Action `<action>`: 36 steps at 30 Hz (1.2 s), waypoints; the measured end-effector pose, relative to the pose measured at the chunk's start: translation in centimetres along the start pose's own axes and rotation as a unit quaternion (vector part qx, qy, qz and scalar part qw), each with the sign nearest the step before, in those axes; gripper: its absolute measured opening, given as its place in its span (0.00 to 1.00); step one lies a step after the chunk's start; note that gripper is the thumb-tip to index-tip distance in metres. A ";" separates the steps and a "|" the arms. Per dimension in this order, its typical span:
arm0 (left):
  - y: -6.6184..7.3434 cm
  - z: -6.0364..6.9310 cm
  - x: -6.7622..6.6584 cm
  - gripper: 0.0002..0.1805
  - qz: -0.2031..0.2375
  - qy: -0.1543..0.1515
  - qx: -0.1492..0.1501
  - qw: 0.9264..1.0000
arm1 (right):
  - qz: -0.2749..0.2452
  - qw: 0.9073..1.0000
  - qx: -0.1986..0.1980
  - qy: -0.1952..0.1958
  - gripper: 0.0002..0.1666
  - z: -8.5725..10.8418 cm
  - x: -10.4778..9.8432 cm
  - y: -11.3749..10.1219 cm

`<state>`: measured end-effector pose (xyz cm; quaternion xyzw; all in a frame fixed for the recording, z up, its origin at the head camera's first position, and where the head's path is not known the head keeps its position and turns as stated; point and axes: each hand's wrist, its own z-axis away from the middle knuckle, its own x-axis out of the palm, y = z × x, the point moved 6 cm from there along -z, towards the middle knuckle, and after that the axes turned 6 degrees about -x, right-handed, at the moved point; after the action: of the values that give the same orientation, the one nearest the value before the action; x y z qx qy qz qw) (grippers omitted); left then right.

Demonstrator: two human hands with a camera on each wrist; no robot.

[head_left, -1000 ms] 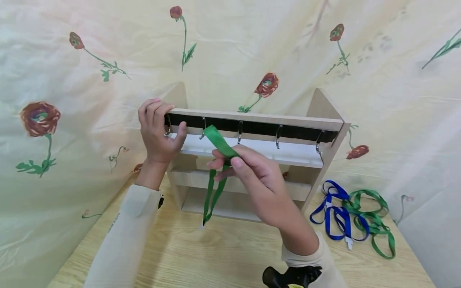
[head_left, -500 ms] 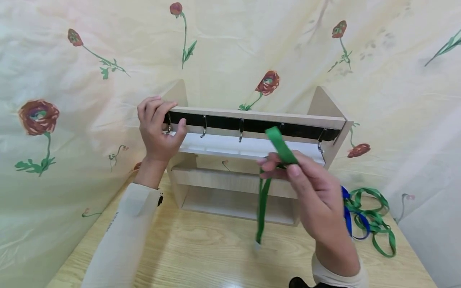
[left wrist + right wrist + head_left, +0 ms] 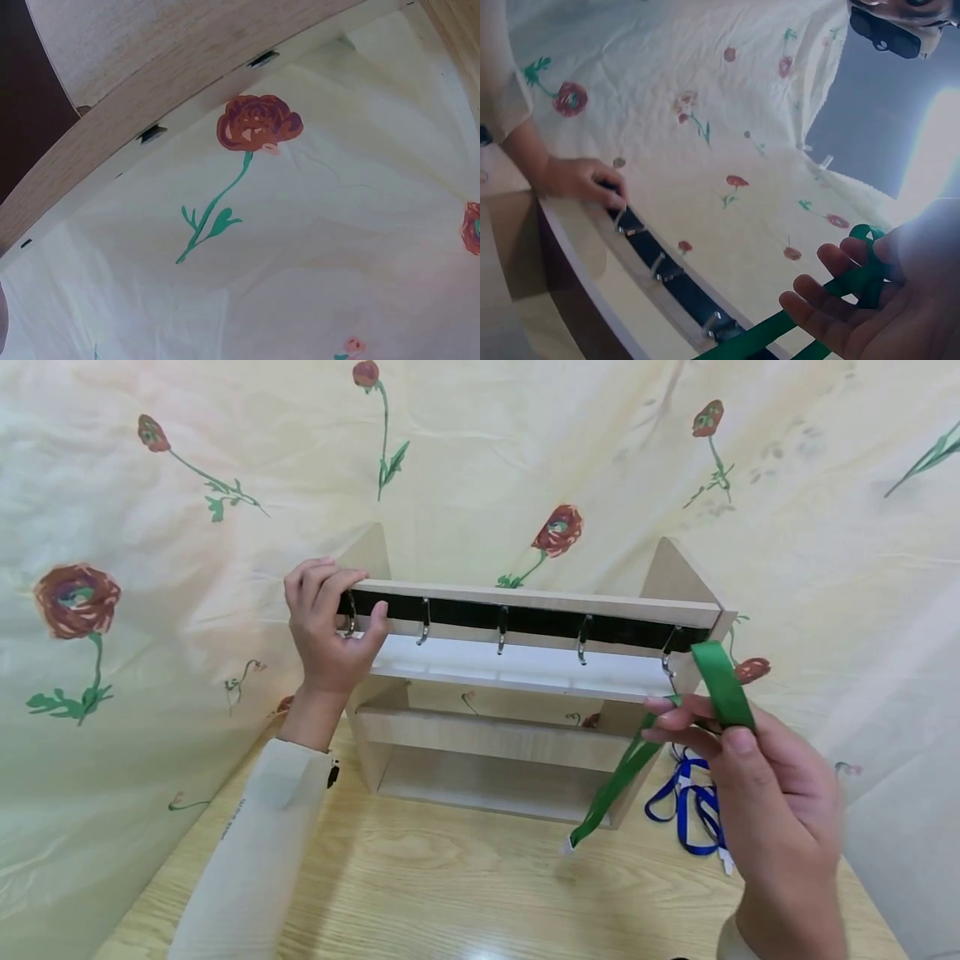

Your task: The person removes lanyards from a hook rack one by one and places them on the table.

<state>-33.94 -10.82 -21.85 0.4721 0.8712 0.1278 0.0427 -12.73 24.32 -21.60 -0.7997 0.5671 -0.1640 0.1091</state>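
At the right end of the wooden hook rack (image 3: 480,739), my right hand (image 3: 787,818) pinches a green lanyard (image 3: 720,681) between thumb and fingers. One loop of it sticks up above the fingertips. The rest slants down to the left, ending in a pale clip (image 3: 567,845) over the table. Several metal hooks (image 3: 502,631) line a black strip (image 3: 543,625) below the rack's top edge; the rightmost hook (image 3: 667,652) is just left of the loop. My left hand (image 3: 322,639) grips the rack's upper left corner, fingers over the top and thumb in front.
A blue lanyard (image 3: 682,802) lies on the wooden table (image 3: 420,885) right of the rack, partly behind my right hand. Flower-print cloth (image 3: 465,460) hangs behind and beside the rack. Lower down, the rack has open shelves (image 3: 487,785).
My right hand has carried the green lanyard rightward, from near the second hook to the rack's right end. It now covers the green lanyards lying on the table. The left hand has stayed put.
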 end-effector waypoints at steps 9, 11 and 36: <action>0.0 0.1 0.1 0.24 -0.001 0.007 0.004 1.000 | 0.096 0.994 0.002 0.044 0.20 1.5 -3.3 -2.5; 0.0 0.1 0.0 0.24 -0.001 0.007 0.003 1.000 | 0.109 0.993 0.008 0.050 0.21 1.6 -4.0 -3.1; -0.1 0.1 0.2 0.26 -0.012 0.000 -0.014 1.000 | 0.559 0.829 -0.021 0.017 0.21 2.3 -12.6 -6.2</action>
<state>-34.10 -10.68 -21.99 0.4608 0.8751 0.1391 0.0508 -10.22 38.25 -23.23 -0.3456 0.9221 -0.0771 0.1558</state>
